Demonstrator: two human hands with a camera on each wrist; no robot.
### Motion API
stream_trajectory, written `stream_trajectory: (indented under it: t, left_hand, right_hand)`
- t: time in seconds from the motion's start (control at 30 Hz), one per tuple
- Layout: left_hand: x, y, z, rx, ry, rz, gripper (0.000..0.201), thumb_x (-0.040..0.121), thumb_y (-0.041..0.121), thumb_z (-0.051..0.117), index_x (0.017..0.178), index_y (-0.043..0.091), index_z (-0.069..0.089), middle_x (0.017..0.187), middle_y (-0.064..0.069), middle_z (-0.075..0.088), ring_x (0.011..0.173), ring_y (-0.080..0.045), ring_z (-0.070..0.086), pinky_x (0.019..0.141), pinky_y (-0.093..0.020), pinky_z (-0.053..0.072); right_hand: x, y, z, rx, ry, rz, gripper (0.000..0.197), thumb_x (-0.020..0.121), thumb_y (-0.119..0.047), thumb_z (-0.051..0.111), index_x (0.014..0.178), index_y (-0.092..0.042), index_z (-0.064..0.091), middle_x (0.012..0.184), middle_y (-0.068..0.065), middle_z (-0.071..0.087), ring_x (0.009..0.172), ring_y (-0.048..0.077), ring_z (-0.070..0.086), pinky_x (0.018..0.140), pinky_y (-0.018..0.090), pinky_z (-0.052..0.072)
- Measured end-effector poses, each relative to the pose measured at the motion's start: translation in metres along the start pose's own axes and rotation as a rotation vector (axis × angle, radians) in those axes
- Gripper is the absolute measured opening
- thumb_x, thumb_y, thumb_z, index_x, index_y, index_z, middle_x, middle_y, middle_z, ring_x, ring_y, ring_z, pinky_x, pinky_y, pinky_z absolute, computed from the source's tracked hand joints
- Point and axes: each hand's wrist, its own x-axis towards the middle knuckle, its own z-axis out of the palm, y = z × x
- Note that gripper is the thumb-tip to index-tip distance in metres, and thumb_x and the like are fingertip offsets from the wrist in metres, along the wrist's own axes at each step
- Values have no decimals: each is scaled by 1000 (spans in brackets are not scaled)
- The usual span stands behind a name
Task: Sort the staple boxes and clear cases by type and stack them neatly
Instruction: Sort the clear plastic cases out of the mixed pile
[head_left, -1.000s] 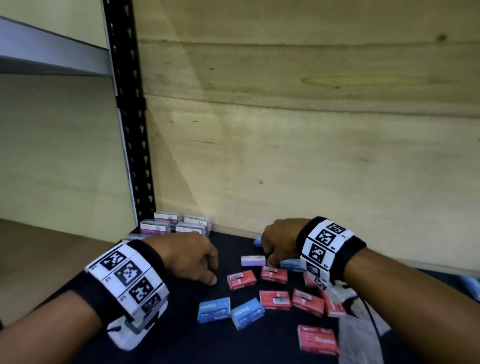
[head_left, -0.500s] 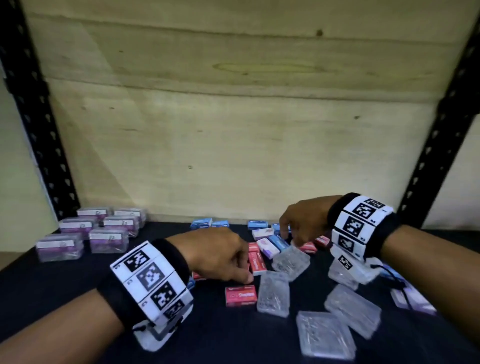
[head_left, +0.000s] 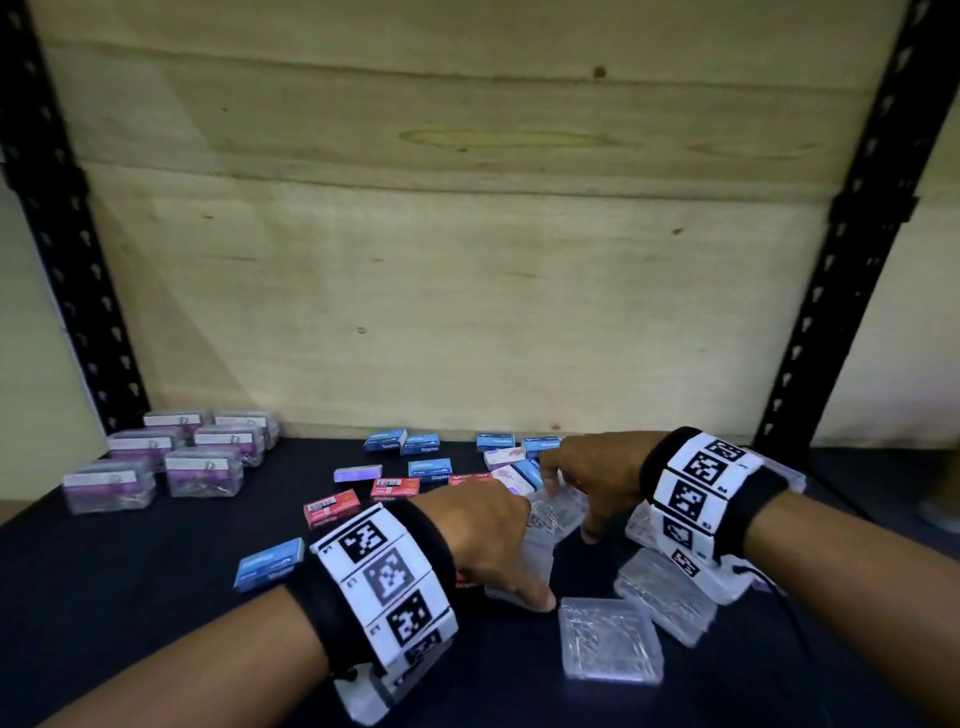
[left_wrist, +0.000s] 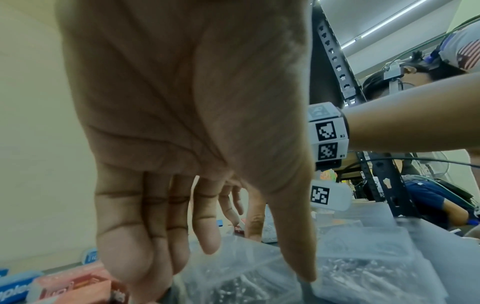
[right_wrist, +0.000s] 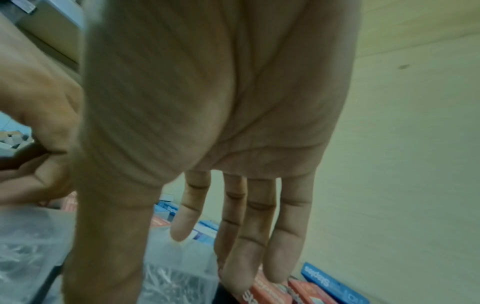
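Small blue staple boxes (head_left: 270, 564) and red staple boxes (head_left: 332, 506) lie scattered on the dark shelf (head_left: 156, 597), more of them at the back (head_left: 428, 467). Flat clear cases of pins lie at the front right (head_left: 610, 639). My left hand (head_left: 498, 545) reaches down over one clear case (left_wrist: 233, 283), fingers (left_wrist: 145, 246) straight and thumb at its near edge. My right hand (head_left: 576, 493) spreads over another clear case (head_left: 558, 506), with fingers (right_wrist: 259, 236) straight at its far side and the thumb in front. Neither case is lifted.
Several purple-labelled clear boxes (head_left: 202, 470) stand grouped at the back left. A plywood back wall (head_left: 467, 312) closes the shelf, with black perforated posts on the left (head_left: 67, 260) and on the right (head_left: 841, 260). Another person (left_wrist: 428, 78) works off to the right.
The view has swung right from the left post to the whole shelf. Both hands left the staple boxes and now reach down over clear cases.
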Motion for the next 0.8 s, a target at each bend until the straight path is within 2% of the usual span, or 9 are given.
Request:
stream_trajectory:
  t: [0.13, 0.3, 0.4, 0.5, 0.57, 0.63, 0.67, 0.73, 0.8]
  left_hand:
    - [-3, 0, -3, -21, -6, 18, 60, 76, 57, 72, 114, 14, 56, 108, -5, 62, 92, -21, 55, 74, -31, 46]
    - [-3, -10, -6, -110, -20, 16, 53, 70, 55, 78, 107, 23, 58, 100, 5, 61, 90, -18, 58, 73, -29, 49]
    - [-4, -20, -8, -197, -44, 41, 49, 70, 52, 80, 108, 29, 59, 104, 10, 63, 93, -13, 60, 80, -29, 51]
    - [-3, -30, -10, -289, -70, 84, 39, 76, 42, 78, 110, 30, 63, 102, 15, 67, 80, -1, 59, 73, -20, 47]
    - [-1, -35, -13, -360, -115, 114, 32, 83, 32, 73, 113, 28, 64, 102, 14, 70, 76, 3, 59, 74, -17, 46]
    - [2, -40, -15, -427, -153, 126, 30, 87, 25, 68, 116, 26, 64, 103, 11, 73, 88, -1, 63, 87, -21, 48]
    - [3, -42, -15, -451, -169, 129, 29, 89, 24, 66, 117, 25, 64, 103, 10, 73, 91, -2, 64, 89, -21, 48]
    - [7, -46, -15, -488, -186, 130, 27, 93, 21, 60, 120, 24, 64, 103, 10, 71, 83, 0, 62, 82, -18, 48]
    - [10, -47, -14, -500, -185, 124, 28, 96, 20, 55, 123, 23, 63, 107, 8, 69, 85, -1, 60, 78, -19, 50]
  right_hand:
    - [2, 3, 5, 9, 18, 0, 72, 71, -27, 87, 127, -30, 42, 100, -7, 46, 90, 18, 51, 74, 32, 41]
    - [5, 5, 6, 11, 5, -4, 75, 72, -29, 86, 131, -34, 41, 110, -2, 54, 98, 20, 55, 83, 35, 46]
    - [7, 6, 6, 7, -13, 4, 70, 75, -32, 84, 131, -35, 44, 95, -10, 49, 92, 17, 51, 78, 33, 42]
    - [3, 11, 1, 26, -70, 16, 66, 76, -36, 82, 131, -35, 46, 83, -17, 43, 87, 14, 48, 75, 30, 39]
    - [-1, 15, -4, 32, -99, 35, 65, 76, -42, 81, 132, -36, 49, 85, -17, 47, 88, 13, 51, 76, 29, 40]
    - [-4, 22, -7, 27, -128, 54, 64, 77, -48, 79, 134, -37, 51, 88, -18, 51, 88, 11, 51, 79, 29, 41]
    - [-5, 25, -8, 26, -147, 61, 63, 78, -51, 77, 135, -37, 52, 93, -18, 55, 90, 10, 52, 83, 29, 40]
    - [-9, 30, -9, 57, -186, 72, 59, 80, -54, 73, 134, -40, 55, 106, -15, 63, 98, 7, 54, 93, 30, 40]
    - [-12, 35, -11, 115, -206, 78, 42, 83, -53, 70, 123, -45, 62, 107, -16, 66, 102, 7, 58, 100, 31, 41]
